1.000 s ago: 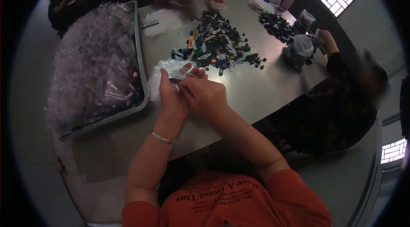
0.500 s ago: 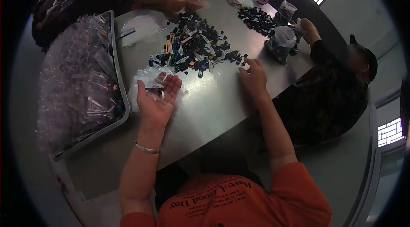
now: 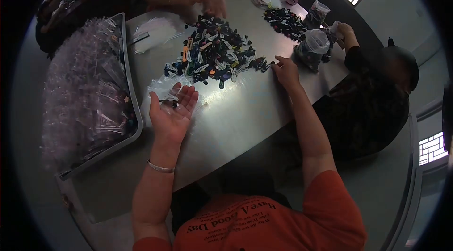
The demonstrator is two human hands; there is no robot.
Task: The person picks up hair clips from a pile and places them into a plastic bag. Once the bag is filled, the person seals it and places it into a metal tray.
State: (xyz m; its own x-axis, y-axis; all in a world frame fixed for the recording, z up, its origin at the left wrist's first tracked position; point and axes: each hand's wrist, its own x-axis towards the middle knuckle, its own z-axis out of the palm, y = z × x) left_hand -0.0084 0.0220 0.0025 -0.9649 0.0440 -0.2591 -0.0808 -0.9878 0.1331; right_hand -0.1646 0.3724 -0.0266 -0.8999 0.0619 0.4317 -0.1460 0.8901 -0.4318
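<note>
My left hand (image 3: 171, 116) is palm up with its fingers loosely spread. Across the palm and finger bases lies a small dark hair clip (image 3: 173, 104), with pale clips partly behind the fingers. Clear plastic bags (image 3: 163, 86) lie on the table just beyond this hand. My right hand (image 3: 287, 71) hovers low over the table, thumb and forefinger a little apart. Its fingertips are at the right tip of the pile of snap hair clips (image 3: 219, 46), beside a few dark clips (image 3: 261, 64). Whether they touch a clip is too small to tell.
A grey tray (image 3: 135, 104) heaped with clear packaging stands at left. Flat bags (image 3: 153, 34) lie behind the pile. One person's hands (image 3: 207, 2) work across the table; another's hand (image 3: 347, 33) is at right, near a filled bag (image 3: 314, 48) and a second clip pile (image 3: 284, 23).
My right hand has moved slightly right and away from me, its thumb closer to the forefinger. My left hand has barely shifted. The person opposite has brought their hands down nearer the pile.
</note>
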